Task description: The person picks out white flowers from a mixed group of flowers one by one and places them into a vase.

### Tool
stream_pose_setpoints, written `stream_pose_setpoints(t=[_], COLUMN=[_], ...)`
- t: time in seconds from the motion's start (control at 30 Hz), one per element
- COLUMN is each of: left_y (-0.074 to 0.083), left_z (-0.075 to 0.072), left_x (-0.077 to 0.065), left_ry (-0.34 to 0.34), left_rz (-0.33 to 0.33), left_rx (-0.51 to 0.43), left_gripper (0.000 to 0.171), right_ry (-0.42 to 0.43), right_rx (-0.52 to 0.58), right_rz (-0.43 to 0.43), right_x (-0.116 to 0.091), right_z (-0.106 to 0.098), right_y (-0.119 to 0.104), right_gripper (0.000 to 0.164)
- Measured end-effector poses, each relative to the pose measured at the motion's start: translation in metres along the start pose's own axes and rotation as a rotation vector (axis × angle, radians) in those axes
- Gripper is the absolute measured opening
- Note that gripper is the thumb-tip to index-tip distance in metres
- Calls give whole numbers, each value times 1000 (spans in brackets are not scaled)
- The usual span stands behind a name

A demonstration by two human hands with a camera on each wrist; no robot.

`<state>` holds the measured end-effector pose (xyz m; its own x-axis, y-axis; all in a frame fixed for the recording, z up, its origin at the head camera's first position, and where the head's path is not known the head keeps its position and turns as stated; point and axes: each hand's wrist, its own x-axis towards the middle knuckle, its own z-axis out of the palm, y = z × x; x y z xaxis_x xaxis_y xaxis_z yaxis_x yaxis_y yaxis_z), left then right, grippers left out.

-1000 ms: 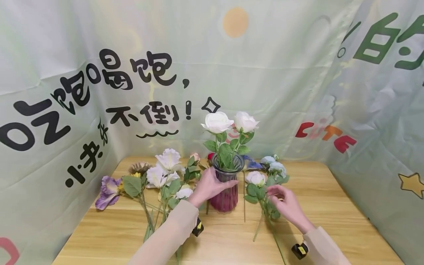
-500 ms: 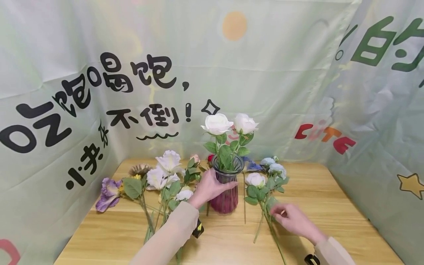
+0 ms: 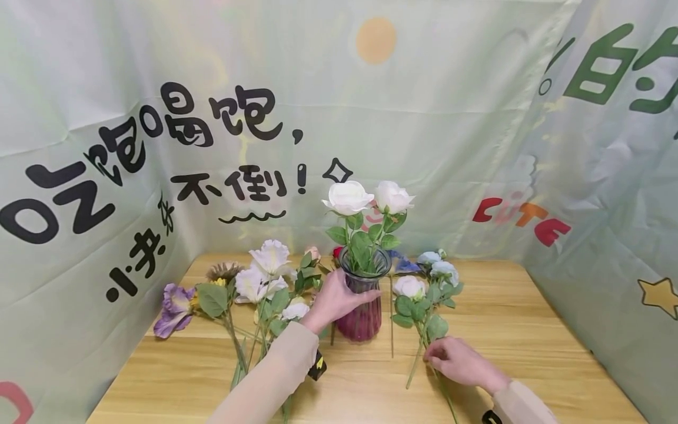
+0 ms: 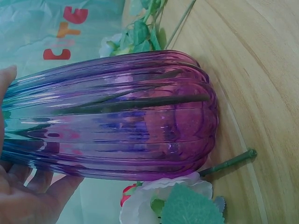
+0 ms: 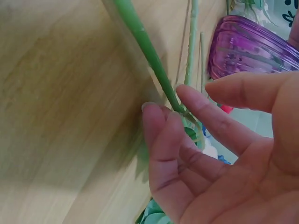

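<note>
A ribbed glass vase (image 3: 360, 325), clear grey above and purple-red below, stands upright with two white roses (image 3: 348, 197) in it. My left hand (image 3: 333, 301) grips it below the rim, thumb across the front. In the left wrist view, dark stems show through the vase wall (image 4: 140, 140). My right hand (image 3: 462, 362) is at the green stem (image 3: 444, 393) of a flower lying right of the vase. In the right wrist view, the fingertips lie around this stem (image 5: 149, 56), while the thumb stays apart from it. A white flower (image 3: 409, 287) and pale blue flowers (image 3: 444, 272) lie just beyond.
Left of the vase lie white lilies (image 3: 270, 257), a purple iris (image 3: 175, 309) and other artificial flowers. A blue flower (image 3: 405, 263) and a red one (image 3: 336, 253) lie behind it. Printed cloth (image 3: 434, 147) hangs around the wooden table (image 3: 529, 353).
My right hand has moved from beside the white flower's leaves down along the stems, towards me. My left hand stays on the vase.
</note>
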<state>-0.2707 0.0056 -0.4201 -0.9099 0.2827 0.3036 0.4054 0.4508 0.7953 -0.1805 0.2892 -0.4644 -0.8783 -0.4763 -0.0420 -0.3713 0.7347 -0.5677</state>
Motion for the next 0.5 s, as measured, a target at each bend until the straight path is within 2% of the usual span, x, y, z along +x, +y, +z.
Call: stream_pose_setpoints(t=[0.3, 0.5], left_y=[1, -1], left_z=[-1, 0], left_x=[0, 0], left_ry=[6, 16], left_rz=[5, 14], left_rx=[-7, 5], left_gripper=[68, 71], right_ry=[40, 147], right_rx=[39, 135], right_rz=[30, 46], right_x=[4, 3], right_z=[4, 9], right_y=[-1, 0], right_gripper=[8, 4])
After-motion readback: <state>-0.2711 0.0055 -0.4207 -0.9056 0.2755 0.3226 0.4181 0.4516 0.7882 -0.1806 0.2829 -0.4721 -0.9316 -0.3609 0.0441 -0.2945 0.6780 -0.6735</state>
